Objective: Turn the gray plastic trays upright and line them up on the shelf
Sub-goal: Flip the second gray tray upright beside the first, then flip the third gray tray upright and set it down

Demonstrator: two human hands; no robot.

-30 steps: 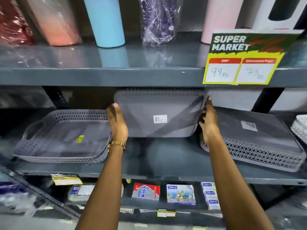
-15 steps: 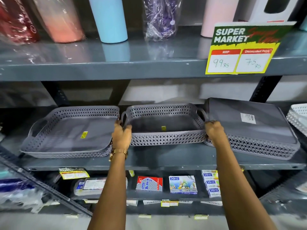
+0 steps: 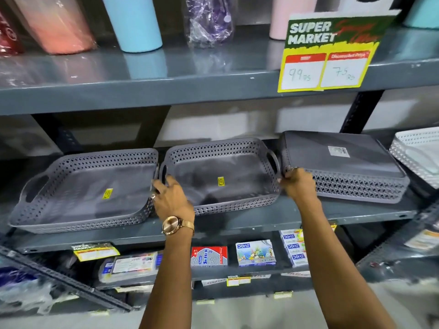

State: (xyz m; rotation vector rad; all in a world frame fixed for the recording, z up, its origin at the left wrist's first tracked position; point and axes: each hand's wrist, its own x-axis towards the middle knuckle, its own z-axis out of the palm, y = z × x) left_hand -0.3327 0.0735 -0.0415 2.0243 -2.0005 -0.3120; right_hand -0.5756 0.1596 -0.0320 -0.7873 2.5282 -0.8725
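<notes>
Three gray lattice-walled trays sit in a row on the dark middle shelf (image 3: pixel 249 222). The left tray (image 3: pixel 83 193) and the middle tray (image 3: pixel 223 172) are upright, each with a yellow sticker inside. The right tray (image 3: pixel 344 167) lies upside down, its flat base and white label facing up. My left hand (image 3: pixel 171 198), a gold watch on its wrist, grips the middle tray's left end by the handle. My right hand (image 3: pixel 299 184) is curled where the middle tray meets the overturned one, fingertips on the overturned tray's front-left corner.
A white lattice tray (image 3: pixel 418 157) leans at the far right of the shelf. The shelf above holds tumblers (image 3: pixel 135 22) and a yellow price sign (image 3: pixel 327 53) on its edge. Small packets (image 3: pixel 209 256) lie on the shelf below.
The middle tray, held on edge with its base towards me a second ago, was turned over and set down upright beside the left tray. Both hands have stayed at its ends.
</notes>
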